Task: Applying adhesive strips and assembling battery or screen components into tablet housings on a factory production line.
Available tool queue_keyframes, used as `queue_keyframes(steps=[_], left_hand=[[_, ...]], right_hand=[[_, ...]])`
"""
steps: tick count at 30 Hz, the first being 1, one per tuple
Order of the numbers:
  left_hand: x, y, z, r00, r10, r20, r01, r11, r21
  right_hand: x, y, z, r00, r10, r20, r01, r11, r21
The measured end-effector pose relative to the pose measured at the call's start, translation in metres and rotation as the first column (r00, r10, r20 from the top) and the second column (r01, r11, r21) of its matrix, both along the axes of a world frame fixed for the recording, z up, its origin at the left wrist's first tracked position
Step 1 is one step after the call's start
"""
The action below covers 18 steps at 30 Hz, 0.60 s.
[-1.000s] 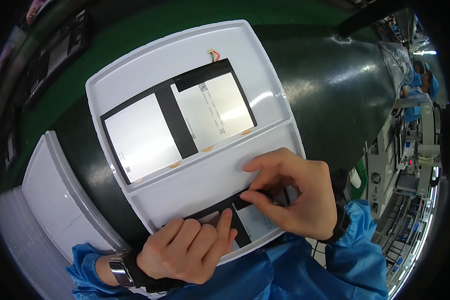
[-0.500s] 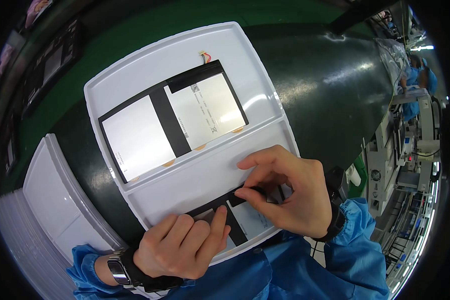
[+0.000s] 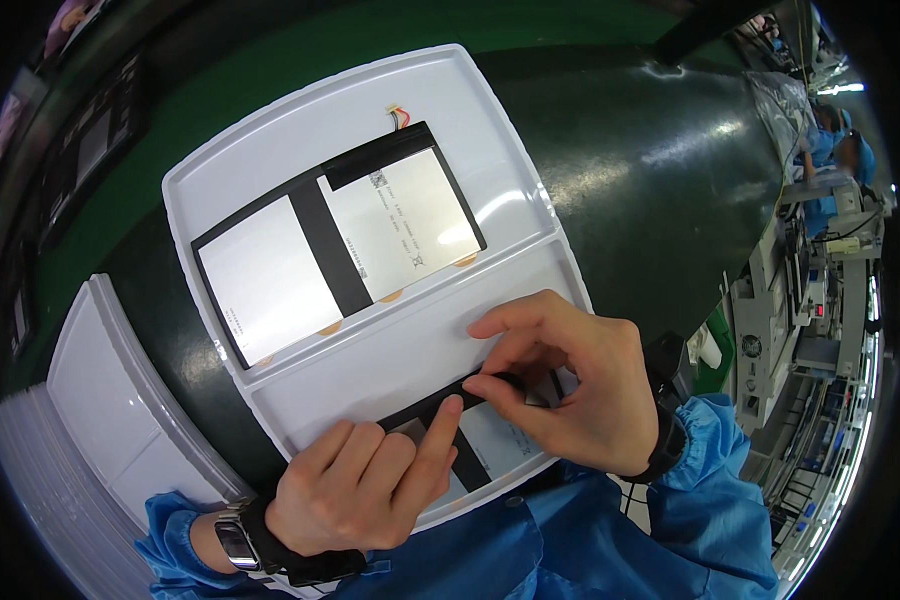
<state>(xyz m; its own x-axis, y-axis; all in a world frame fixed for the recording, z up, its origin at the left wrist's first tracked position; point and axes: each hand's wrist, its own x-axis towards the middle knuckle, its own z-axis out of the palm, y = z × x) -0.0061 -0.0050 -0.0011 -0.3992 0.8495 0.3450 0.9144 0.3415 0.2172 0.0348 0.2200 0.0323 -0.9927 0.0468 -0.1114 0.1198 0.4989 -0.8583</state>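
A flat battery pack [image 3: 485,440], black-framed with pale cells, lies in the near compartment of a white tray [image 3: 320,400], partly under my hands. My right hand [image 3: 580,390] has its thumb and a finger pinched on a dark strip [image 3: 510,380] at the pack's far edge. Beside it, my left hand [image 3: 370,480] rests on the pack, index finger stretched onto the black border and the other fingers curled. What those curled fingers hold, if anything, is hidden. In the far compartment lies a second battery pack [image 3: 340,285], with two silvery cells and a small wired connector [image 3: 398,115].
Stacked white trays [image 3: 120,390] stand to the left. The tray rests on a dark green tabletop [image 3: 640,190]. Black-framed parts [image 3: 85,150] lie at the far left. At the right are grey equipment [image 3: 760,320] and a person in blue [image 3: 840,150].
My left index finger has slid slightly farther along the pack's black border, toward my right hand. The tray sits slightly more to the left in view. My right hand keeps its pinch.
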Motion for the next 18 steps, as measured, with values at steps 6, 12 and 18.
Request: queue_keyframes(steps=[6, 12, 18], left_hand=[[-0.005, 0.004, 0.004, 0.999, -0.031, 0.024, 0.032, 0.998, -0.059], [-0.005, 0.007, 0.006, 0.997, -0.069, -0.03, 0.066, 0.994, -0.086], [-0.005, 0.002, 0.009, 0.996, -0.084, 0.037, 0.089, 0.984, -0.157]], right_hand=[[0.0, 0.001, 0.002, 0.999, 0.002, 0.04, -0.003, 1.0, 0.027], [0.001, 0.0, 0.006, 1.0, -0.008, 0.004, 0.007, 0.997, 0.078], [0.013, 0.025, 0.02, 0.976, -0.072, -0.208, 0.136, 0.94, 0.312]])
